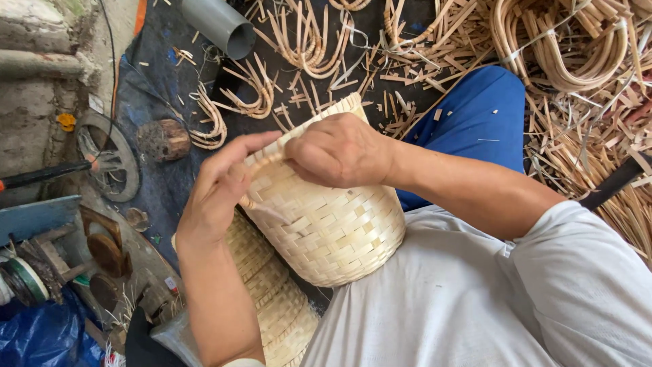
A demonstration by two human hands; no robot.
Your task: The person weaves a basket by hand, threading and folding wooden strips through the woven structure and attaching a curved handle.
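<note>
Both hands work at the rim of a woven bamboo basket point(326, 224) that lies on its side in the person's lap, mouth turned toward twelve o'clock. The right hand point(339, 151) has its grip closed over the rim's upper edge, fingers curled around and pinching a thin bamboo strip point(266, 160) against it; the left hand point(221, 187), at nine o'clock of the right, has its fingers pressed together on the same strip where it runs along the rim. The step in hand looks like binding or finishing the rim, and the next move probably calls for a steady pull on the strip while the basket is kept from rolling. Under the basket, at seven o'clock, lies a stack of similar woven baskets point(272, 292). Beyond the rim, at twelve o'clock, bent bamboo hoops point(305, 47) and loose splints litter a dark mat point(163, 88); a grey plastic pipe point(217, 24) sits at eleven o'clock, a short wood block point(163, 139) at ten. Bundled hoops point(564, 47) fill the two o'clock corner beside the blue trouser knee point(475, 122). Nothing blocks the hands, though the scraps crowd close to the basket mouth.
</note>
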